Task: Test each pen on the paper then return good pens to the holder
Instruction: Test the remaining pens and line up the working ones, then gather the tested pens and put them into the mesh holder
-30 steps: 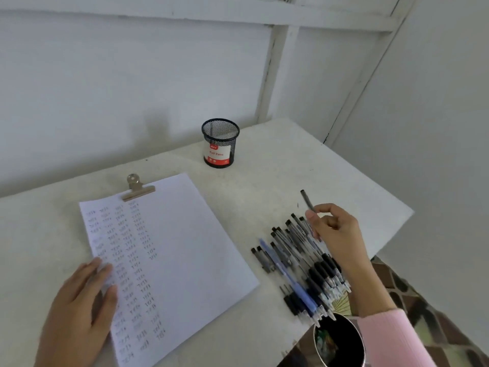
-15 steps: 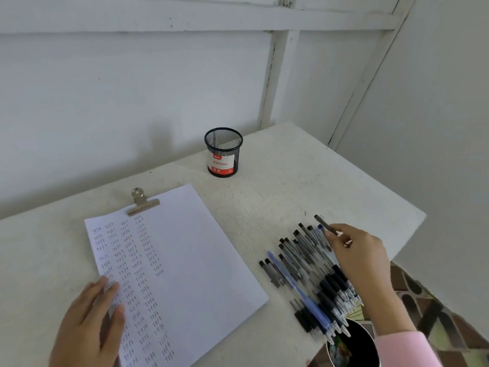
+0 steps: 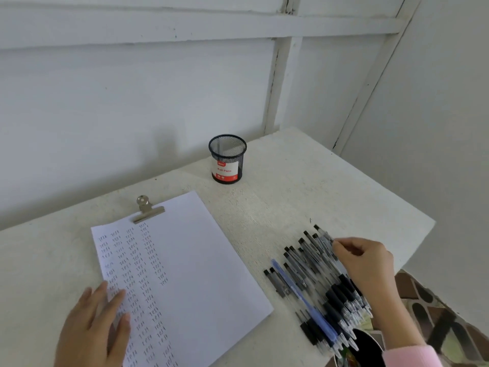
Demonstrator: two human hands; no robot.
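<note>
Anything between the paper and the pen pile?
No. In the head view, only a bare strip of table separates the paper from the pen pile.

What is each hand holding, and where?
The right hand pinches a pen near its far end, at the pile. The left hand lies flat on the paper, gripping nothing.

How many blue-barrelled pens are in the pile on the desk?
1: the blue pen lies diagonally along the left side of the pen pile, among dark ones. More may be hidden underneath or under the right hand.
</note>
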